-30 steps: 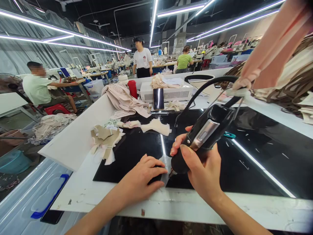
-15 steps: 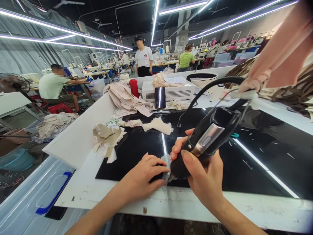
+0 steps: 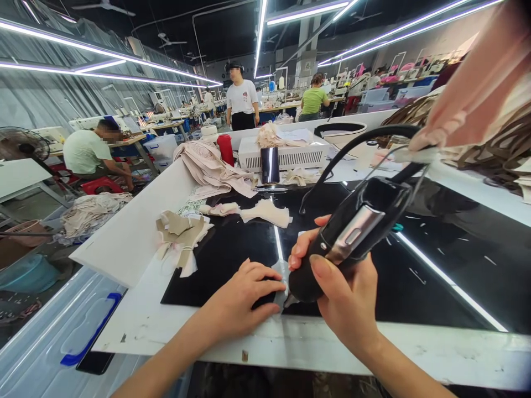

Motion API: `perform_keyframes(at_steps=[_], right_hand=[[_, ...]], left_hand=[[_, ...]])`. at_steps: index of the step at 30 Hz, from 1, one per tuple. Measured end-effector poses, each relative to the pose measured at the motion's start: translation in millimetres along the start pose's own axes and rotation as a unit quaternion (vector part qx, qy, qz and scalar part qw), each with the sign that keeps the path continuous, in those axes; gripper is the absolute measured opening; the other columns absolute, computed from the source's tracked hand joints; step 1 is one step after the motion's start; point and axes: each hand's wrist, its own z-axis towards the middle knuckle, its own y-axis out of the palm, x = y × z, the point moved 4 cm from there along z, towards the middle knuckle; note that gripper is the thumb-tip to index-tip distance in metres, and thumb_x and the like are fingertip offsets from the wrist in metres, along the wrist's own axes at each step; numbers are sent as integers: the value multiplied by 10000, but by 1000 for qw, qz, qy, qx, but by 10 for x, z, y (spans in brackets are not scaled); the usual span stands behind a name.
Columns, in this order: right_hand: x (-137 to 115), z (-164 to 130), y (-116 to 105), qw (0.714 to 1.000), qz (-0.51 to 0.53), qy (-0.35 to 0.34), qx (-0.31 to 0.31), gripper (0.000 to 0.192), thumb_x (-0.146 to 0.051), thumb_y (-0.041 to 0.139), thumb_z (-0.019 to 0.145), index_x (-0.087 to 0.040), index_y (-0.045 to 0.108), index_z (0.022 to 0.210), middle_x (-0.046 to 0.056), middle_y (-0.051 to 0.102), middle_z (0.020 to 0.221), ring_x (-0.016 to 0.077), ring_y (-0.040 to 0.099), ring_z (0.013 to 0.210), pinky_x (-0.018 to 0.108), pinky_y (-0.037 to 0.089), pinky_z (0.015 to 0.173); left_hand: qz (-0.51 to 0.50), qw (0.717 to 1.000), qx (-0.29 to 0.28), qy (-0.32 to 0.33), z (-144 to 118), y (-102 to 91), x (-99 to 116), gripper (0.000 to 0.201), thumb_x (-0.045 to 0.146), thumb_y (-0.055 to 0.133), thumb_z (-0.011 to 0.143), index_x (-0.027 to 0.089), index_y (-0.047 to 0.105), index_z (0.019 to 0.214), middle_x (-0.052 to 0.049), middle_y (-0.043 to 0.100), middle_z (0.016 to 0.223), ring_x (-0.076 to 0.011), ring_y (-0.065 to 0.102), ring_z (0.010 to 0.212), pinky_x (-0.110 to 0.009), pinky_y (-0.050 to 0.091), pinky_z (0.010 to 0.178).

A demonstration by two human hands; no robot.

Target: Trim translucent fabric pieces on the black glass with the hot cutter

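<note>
My right hand [image 3: 350,290] is wrapped round a black corded hand tool [image 3: 321,265] with a silver button plate. The tool leans, its thick cable end up to the right and its small pointed tip down at the black board [image 3: 415,287]. My left hand [image 3: 244,293] rests palm down near the board's front edge, fingers apart. Its fingertips touch a thin translucent piece [image 3: 281,272], just left of the tool's tip. Exactly where the tip meets the piece is hard to make out. Pink cloth [image 3: 468,105] is tied around the cable at upper right.
Cut fabric pieces [image 3: 182,235] and a cream scrap [image 3: 267,213] lie on the board's left part. Behind stand a white vented box [image 3: 244,155], a phone [image 3: 270,166] and a red cylinder [image 3: 225,149]. A lidded plastic bin [image 3: 53,342] is at lower left. Several people work beyond.
The tool has tilted very slightly, and its tip shows more clearly beside the translucent piece. My left hand stays nearly still. At far left, the seated person's head and arm have lowered.
</note>
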Motion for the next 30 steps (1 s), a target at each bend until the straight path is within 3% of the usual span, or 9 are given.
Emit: perform_keyframes(at_steps=[9,17,24,30], right_hand=[[-14,33,-6,1000,-23,-1,5,327,-253,730,848,-291,558,1123,-32,673,801,141,616,633,303,544,607],[-153,380,-359,991,-84,-53,91,369,-356,786,826,-290,574,1120,-43,658,809,146,602,649,309,520,649],[-71,433,-435,989,-95,-57,98,315,-348,757,851,-293,563,1094,-42,657,830,150,603,657,323,519,653],[-10,393,-378,991,-84,-53,89,334,-319,760,837,-293,556,1100,-50,659,834,137,613,645,315,523,656]], left_hand=[[7,1000,-3,2,1,-17,18,339,170,699,908,271,661,1229,-44,620,1329,-233,534,1269,-528,255,1223],[41,999,4,7,125,-48,49,264,223,630,974,266,646,1234,-36,629,1282,-207,545,1260,-574,155,1248],[95,994,-15,55,417,40,60,378,294,631,981,262,578,1354,-78,604,1352,-246,534,1286,-612,238,1213],[100,993,-17,52,418,92,-5,443,304,613,988,273,538,1423,-78,572,1410,-261,513,1304,-575,265,1214]])
